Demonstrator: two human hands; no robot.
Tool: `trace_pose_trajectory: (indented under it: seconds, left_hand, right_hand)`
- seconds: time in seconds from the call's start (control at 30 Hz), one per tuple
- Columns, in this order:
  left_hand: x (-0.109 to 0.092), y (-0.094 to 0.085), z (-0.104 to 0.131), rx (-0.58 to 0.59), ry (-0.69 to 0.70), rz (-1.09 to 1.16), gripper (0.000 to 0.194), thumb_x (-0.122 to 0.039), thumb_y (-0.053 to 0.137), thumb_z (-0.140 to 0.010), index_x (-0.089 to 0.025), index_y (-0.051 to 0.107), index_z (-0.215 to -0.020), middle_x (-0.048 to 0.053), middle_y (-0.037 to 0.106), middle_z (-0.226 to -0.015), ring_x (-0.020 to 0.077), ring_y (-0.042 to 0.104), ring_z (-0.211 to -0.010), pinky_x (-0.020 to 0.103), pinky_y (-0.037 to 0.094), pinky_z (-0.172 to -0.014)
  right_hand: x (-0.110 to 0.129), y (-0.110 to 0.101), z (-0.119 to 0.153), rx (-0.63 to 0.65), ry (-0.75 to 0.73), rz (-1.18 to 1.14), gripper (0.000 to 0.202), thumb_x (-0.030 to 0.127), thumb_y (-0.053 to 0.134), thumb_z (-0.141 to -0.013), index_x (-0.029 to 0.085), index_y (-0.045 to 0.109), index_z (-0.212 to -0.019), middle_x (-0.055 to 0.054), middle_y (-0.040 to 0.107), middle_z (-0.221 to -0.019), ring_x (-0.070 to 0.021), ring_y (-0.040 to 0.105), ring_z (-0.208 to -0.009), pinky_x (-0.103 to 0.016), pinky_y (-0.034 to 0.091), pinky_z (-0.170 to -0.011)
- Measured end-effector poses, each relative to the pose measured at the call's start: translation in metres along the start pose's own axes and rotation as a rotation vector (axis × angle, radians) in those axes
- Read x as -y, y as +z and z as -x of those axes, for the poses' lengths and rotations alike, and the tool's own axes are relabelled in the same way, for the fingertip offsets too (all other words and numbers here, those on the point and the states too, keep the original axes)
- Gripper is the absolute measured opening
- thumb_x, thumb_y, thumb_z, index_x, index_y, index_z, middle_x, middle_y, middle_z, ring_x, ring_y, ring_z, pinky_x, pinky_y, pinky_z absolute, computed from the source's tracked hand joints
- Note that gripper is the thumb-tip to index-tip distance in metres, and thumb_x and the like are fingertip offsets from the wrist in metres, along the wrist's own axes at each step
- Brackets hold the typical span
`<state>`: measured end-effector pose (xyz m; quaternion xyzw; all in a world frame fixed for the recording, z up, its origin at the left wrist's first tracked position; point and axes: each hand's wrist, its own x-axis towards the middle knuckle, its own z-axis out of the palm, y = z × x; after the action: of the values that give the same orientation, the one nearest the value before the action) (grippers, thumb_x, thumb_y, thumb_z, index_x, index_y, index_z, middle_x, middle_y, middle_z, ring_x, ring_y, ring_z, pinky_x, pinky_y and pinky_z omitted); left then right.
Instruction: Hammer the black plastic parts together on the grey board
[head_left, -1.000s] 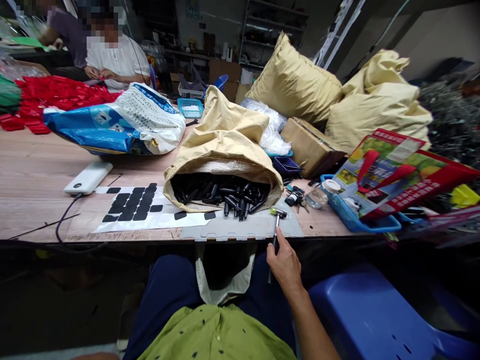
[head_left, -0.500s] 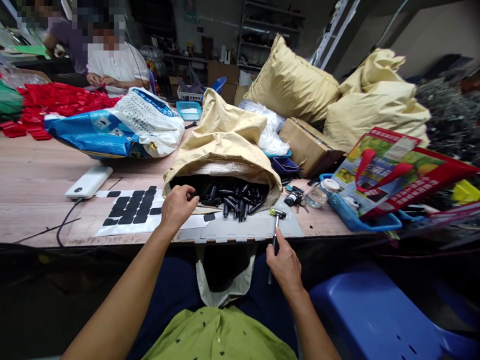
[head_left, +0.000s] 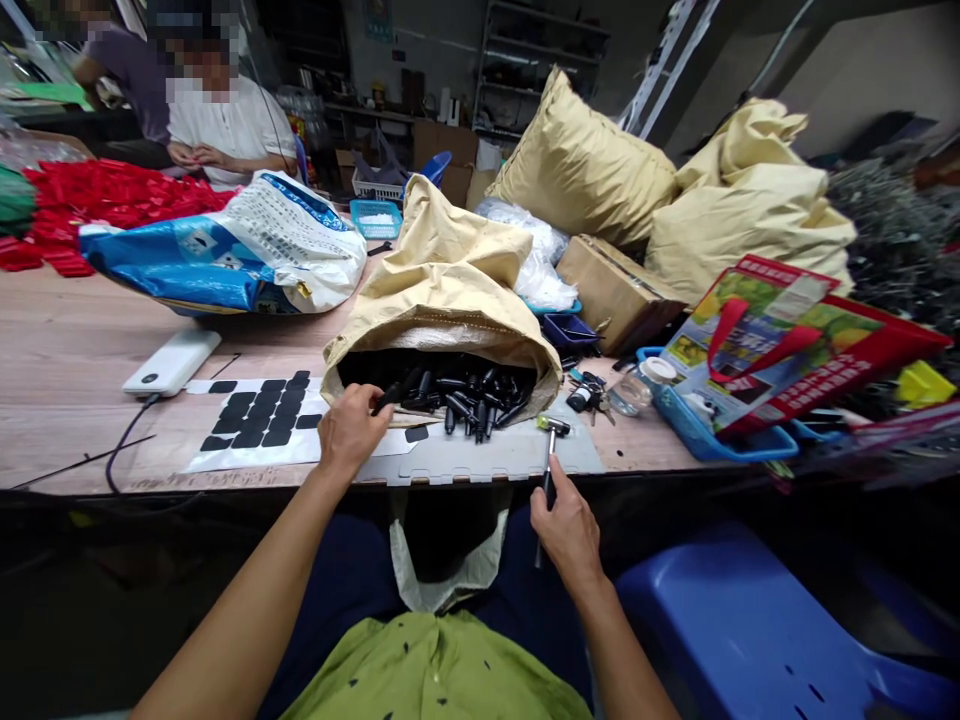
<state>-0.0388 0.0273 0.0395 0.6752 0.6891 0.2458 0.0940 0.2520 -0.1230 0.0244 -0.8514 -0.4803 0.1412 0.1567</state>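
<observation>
My left hand [head_left: 351, 432] is at the left edge of the sack's mouth, its fingers closed on a black tube-shaped piece [head_left: 388, 397]. The beige sack [head_left: 457, 285] lies on its side on the table, its mouth facing me. Many similar black pieces [head_left: 480, 400] fill the opening and spill over its lip. My right hand [head_left: 566, 520] is wrapped around the dark handle of a small hammer [head_left: 553, 427], whose head lies over the grey sheet [head_left: 510, 462] at the table's front edge.
Left of the sack are a white sheet with black patches [head_left: 259, 418], a white power bank [head_left: 172, 362] and a blue-white bag [head_left: 217, 255]. To the right stand a small jar [head_left: 634, 392], a blue basket [head_left: 697, 430] and a blue stool [head_left: 735, 620]. Two people sit across the table.
My left hand has drawn back slightly toward me, and a black tube-shaped piece now shows in its fingers. The right hand and hammer are nearly still.
</observation>
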Motion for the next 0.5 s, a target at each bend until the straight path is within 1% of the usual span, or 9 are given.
trace_pose_trajectory:
  seconds: [0.03,0.1,0.17,0.2,0.27,0.37,0.43,0.5]
  left_hand:
    - [-0.006,0.001,0.009,0.018,0.097,0.061,0.020,-0.036,0.065,-0.087,-0.025,0.072,-0.103,0.004,0.072,-0.107,0.0239,0.068,-0.096,0.032,0.051,-0.079]
    - [-0.020,0.008,0.027,0.133,0.308,0.163,0.017,-0.030,0.066,-0.087,-0.026,0.071,-0.102,0.003,0.073,-0.104,0.0215,0.067,-0.096,0.030,0.049,-0.082]
    - [-0.032,0.019,0.038,0.252,0.441,0.201,0.015,-0.029,0.069,-0.086,-0.025,0.072,-0.101,0.003,0.073,-0.101,0.0214,0.067,-0.095,0.031,0.048,-0.084]
    - [-0.037,0.025,0.042,0.291,0.474,0.203,0.015,-0.029,0.070,-0.086,-0.025,0.072,-0.100,0.003,0.072,-0.100,0.0219,0.066,-0.095,0.032,0.047,-0.085]
    - [-0.041,0.038,0.044,0.328,0.493,0.201,0.015,-0.031,0.073,-0.086,-0.024,0.073,-0.099,0.004,0.072,-0.098,0.0229,0.065,-0.097,0.033,0.045,-0.086]
    - [-0.038,0.051,0.043,0.311,0.492,0.205,0.016,-0.033,0.075,-0.086,-0.024,0.075,-0.099,0.004,0.069,-0.096,0.0237,0.063,-0.100,0.035,0.042,-0.087]
    - [-0.035,0.056,0.043,0.286,0.497,0.219,0.018,-0.035,0.075,-0.086,-0.024,0.075,-0.100,0.004,0.068,-0.094,0.0238,0.061,-0.100,0.036,0.040,-0.087]
    - [-0.033,0.058,0.043,0.278,0.488,0.238,0.020,-0.036,0.076,-0.085,-0.024,0.074,-0.101,0.003,0.068,-0.092,0.0233,0.061,-0.098,0.036,0.039,-0.087]
  right_hand:
    - [0.000,0.000,0.000,-0.002,0.000,0.000,0.064,0.027,0.050,-0.093,0.023,0.043,-0.157,-0.007,0.063,-0.141,-0.0244,0.064,-0.121,-0.030,0.049,-0.098]
    - [0.000,0.001,0.000,-0.008,0.003,0.002,0.064,0.027,0.050,-0.094,0.022,0.043,-0.157,-0.007,0.063,-0.141,-0.0244,0.064,-0.120,-0.030,0.049,-0.098]
    - [-0.001,0.002,0.000,-0.017,0.003,0.003,0.063,0.027,0.049,-0.094,0.022,0.044,-0.156,-0.007,0.064,-0.141,-0.0241,0.065,-0.120,-0.029,0.049,-0.097]
    - [-0.001,0.002,0.000,-0.019,-0.001,0.001,0.063,0.027,0.049,-0.094,0.022,0.045,-0.156,-0.007,0.064,-0.141,-0.0240,0.065,-0.119,-0.029,0.049,-0.097]
    - [-0.003,0.003,0.000,-0.022,-0.008,-0.011,0.062,0.028,0.049,-0.093,0.022,0.045,-0.155,-0.007,0.064,-0.140,-0.0243,0.066,-0.118,-0.029,0.049,-0.097]
    - [-0.006,0.005,-0.003,-0.030,-0.014,-0.063,0.063,0.028,0.048,-0.091,0.021,0.047,-0.154,-0.009,0.067,-0.135,-0.0247,0.067,-0.112,-0.031,0.049,-0.096]
    - [-0.010,0.007,-0.007,-0.041,-0.032,-0.137,0.063,0.027,0.048,-0.089,0.019,0.050,-0.151,-0.010,0.070,-0.125,-0.0238,0.068,-0.104,-0.032,0.050,-0.093]
    - [-0.014,0.009,-0.011,-0.050,-0.048,-0.233,0.061,0.028,0.046,-0.087,0.017,0.053,-0.147,-0.009,0.073,-0.110,-0.0223,0.069,-0.092,-0.032,0.052,-0.086]
